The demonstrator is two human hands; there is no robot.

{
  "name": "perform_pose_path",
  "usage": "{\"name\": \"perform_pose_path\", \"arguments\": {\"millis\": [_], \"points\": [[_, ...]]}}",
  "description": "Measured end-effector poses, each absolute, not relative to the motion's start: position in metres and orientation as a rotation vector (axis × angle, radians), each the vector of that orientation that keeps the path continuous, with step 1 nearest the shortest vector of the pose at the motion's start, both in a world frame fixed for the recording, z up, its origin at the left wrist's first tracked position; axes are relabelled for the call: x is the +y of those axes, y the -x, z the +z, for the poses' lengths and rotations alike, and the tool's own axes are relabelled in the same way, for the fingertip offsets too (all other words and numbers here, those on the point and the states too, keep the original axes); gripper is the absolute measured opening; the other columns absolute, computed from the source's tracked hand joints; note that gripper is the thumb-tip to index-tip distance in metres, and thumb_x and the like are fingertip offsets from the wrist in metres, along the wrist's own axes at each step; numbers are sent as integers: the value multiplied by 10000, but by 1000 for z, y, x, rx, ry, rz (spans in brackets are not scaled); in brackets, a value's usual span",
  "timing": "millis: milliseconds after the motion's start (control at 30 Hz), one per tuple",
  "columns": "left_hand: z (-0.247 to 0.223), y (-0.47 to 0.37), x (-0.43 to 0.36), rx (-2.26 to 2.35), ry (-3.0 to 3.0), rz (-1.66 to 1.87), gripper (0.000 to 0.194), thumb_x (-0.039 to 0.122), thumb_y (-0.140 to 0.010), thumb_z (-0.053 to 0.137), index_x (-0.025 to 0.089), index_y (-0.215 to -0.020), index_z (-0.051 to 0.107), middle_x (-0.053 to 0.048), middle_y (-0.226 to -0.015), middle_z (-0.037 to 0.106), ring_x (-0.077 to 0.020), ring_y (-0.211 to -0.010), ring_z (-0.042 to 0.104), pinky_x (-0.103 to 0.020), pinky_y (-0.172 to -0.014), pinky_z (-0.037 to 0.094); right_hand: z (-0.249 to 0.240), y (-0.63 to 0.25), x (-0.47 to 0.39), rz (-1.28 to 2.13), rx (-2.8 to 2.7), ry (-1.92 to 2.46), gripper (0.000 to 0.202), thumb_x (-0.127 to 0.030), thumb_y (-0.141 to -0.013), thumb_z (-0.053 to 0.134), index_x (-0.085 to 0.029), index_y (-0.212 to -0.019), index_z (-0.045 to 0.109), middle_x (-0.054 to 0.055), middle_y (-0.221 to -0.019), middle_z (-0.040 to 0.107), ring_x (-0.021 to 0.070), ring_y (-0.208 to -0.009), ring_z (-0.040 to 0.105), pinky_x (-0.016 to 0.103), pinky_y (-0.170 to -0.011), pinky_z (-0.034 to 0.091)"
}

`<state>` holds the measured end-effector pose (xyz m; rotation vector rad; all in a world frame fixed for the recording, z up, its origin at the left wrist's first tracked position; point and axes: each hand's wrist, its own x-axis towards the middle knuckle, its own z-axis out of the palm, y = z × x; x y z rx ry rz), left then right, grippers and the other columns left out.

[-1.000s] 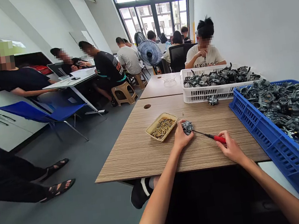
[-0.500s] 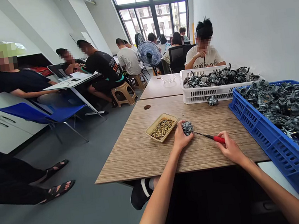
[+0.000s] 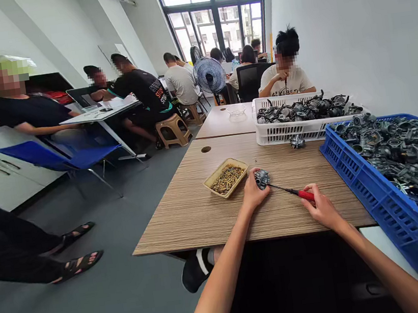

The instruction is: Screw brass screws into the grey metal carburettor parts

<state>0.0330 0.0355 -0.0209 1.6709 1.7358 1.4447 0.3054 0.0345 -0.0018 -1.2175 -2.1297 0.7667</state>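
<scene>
My left hand is closed around a small grey metal carburetor low over the wooden table. In my right hand is a screwdriver with a red and black handle. Its long dark shaft points left, and the tip meets the side of the carburetor; what the tip sits in is too small to tell. Just left of my left hand stands a cream tray filled with small brass-coloured parts. A tiny metal piece lies on the table behind the carburetor.
A blue crate heaped with carburetors is at the right. Behind it stands a white crate of similar parts, with one loose carburetor before it. A person sits beyond. At left are a blue chair and a standing person's legs.
Both hands, the carburetor and the screwdriver stay almost in place. The view has shifted very slightly, and a seated person at the far left has moved a little.
</scene>
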Motion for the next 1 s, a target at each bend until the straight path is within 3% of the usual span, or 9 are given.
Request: {"name": "perform_pose_path", "arguments": {"millis": [233, 433, 700, 867, 1000], "points": [[-22, -32, 37, 1740, -1661, 1421, 647, 173, -696, 690, 264, -1288, 447, -28, -1119, 665, -217, -1003, 653, -342, -913, 502, -3, -306, 37, 712, -2140, 1243, 300, -549, -988, 422, -258, -966, 488, 19, -733, 658, 240, -666, 651, 338, -661, 465], [-23, -32, 38, 1724, -1666, 1440, 642, 179, -695, 683, 257, -1285, 442, -35, -1128, 662, -219, -1002, 650, -348, -920, 503, -9, -306, 37, 761, -2103, 1182, 296, -464, -940, 518, -252, -1137, 452, 84, -1044, 725, 240, -820, 715, 353, -752, 527], [-23, -32, 38, 1720, -1653, 1456, 632, 186, -699, 684, 259, -1281, 448, -32, -1122, 667, -215, -1007, 654, -352, -939, 502, -4, -306, 37, 680, -2146, 1228, 310, -547, -1002, 411, -257, -944, 501, 20, -730, 669, 233, -664, 659, 332, -662, 472], [-24, -31, 37, 1727, -1648, 1455, 636, 185, -703, 681, 261, -1289, 444, -32, -1123, 668, -217, -1011, 653, -355, -947, 500, -5, -305, 35, 756, -2122, 1219, 319, -525, -949, 508, -253, -1106, 457, 52, -913, 725, 237, -728, 701, 340, -695, 510], [-21, -32, 36, 1737, -1651, 1447, 628, 190, -702, 678, 260, -1282, 447, -33, -1108, 672, -219, -995, 655, -354, -935, 500, -7, -306, 36, 715, -2122, 1232, 263, -510, -960, 479, -259, -1034, 449, 51, -887, 715, 248, -750, 704, 340, -695, 500]]}}
